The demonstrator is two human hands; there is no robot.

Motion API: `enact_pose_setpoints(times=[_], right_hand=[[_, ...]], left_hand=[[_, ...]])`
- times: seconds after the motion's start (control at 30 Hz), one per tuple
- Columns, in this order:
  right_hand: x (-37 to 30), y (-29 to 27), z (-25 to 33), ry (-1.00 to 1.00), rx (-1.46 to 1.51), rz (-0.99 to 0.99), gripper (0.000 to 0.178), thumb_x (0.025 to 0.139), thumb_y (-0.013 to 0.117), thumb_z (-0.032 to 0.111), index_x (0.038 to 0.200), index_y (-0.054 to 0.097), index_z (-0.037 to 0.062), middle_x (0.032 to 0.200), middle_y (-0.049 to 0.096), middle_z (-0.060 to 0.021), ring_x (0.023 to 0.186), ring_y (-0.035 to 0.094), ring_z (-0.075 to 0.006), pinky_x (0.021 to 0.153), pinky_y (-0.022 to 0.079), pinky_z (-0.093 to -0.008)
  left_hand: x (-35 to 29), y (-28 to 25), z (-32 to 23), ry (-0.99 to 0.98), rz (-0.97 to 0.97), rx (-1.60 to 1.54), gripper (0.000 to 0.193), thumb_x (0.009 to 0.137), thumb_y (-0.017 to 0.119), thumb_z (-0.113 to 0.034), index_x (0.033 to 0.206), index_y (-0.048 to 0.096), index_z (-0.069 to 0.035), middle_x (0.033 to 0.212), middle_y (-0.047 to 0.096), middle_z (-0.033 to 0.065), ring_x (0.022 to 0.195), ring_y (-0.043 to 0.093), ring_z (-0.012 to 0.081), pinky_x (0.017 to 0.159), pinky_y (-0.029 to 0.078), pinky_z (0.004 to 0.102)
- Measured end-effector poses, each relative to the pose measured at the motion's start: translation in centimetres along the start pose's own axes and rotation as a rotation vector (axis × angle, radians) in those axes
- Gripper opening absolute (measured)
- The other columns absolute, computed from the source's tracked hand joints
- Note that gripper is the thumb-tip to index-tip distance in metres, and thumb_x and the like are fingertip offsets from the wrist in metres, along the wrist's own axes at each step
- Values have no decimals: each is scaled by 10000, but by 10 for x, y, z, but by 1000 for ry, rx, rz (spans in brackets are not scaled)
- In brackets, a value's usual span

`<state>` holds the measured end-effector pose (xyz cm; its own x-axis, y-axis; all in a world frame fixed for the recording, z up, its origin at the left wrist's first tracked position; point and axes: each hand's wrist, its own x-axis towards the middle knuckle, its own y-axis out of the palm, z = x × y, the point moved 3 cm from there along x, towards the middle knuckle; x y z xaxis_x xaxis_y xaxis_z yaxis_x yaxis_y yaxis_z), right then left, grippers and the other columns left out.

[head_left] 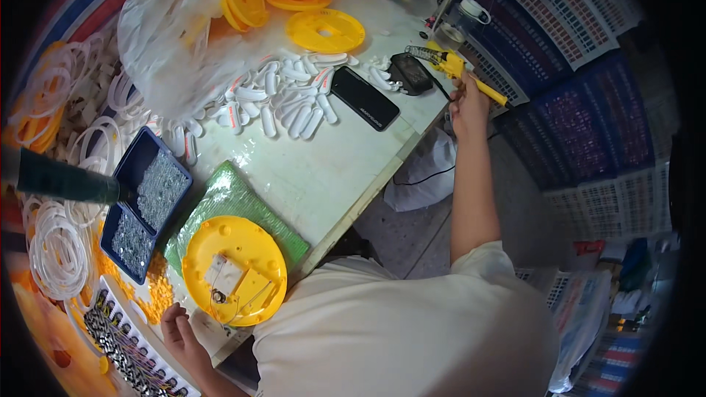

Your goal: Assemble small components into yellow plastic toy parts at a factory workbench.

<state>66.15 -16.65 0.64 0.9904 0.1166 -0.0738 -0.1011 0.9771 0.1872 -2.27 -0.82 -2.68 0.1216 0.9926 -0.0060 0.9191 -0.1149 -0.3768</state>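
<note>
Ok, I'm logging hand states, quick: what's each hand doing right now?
Left hand: loosely curled, nothing visible in it; open or closed, can't tell.
Right hand: at the yellow soldering iron; can't tell whether closed on it.

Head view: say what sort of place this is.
Likely an assembly workshop: a yellow soldering iron, a blue tray of small shiny parts, and a round yellow housing with components inside.

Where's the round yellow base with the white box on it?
In the head view, the round yellow base lies lower left of centre, partly over the green bubble-wrap pad, up and right from the left hand.
</note>
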Motion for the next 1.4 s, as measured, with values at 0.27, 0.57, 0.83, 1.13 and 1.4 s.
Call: enact_pose_setpoints(times=[0.27,0.57,0.83,1.13,1.4], right_hand=[[-148,68,-35,-77,-118,577,224,1064,613,158,1237,673,29,854,642,-9,638,533,-43,513,380,-183],[-374,177,-18,-992,-207,1678,308,763,825,56,1061,749,70,946,730,-89,839,707,-286,720,553,-389],[-434,198,-33,-1185,-193,1893,375,768,844,173,1122,753,88,1030,735,-48,1040,686,-273,915,516,-424],[-431,194,-34,-1098,-209,1895,336,773,843,155,1090,755,88,1001,726,-71,975,678,-269,913,515,-439],[-428,192,-33,-1060,-232,1861,298,790,842,148,1064,741,89,1015,727,-84,1007,676,-281,953,508,-459]], left_hand=[[-41,36,-41,-18,227,233,642,778,838,-8,1369,586,3,1135,663,87,1087,628,221,991,498,346],[-60,28,-33,-134,26,-77,132,933,727,-47,1026,651,8,928,681,43,859,617,128,802,513,278],[-46,42,-22,-335,20,-633,159,1002,726,-149,1043,693,1,925,683,-12,802,601,59,729,493,243],[13,-6,-14,148,-372,702,208,851,832,-183,1000,740,-73,1049,666,81,1033,629,313,877,471,445],[21,-3,-3,207,-398,864,137,877,786,-162,987,750,-90,1061,668,66,1056,620,289,911,448,450]])
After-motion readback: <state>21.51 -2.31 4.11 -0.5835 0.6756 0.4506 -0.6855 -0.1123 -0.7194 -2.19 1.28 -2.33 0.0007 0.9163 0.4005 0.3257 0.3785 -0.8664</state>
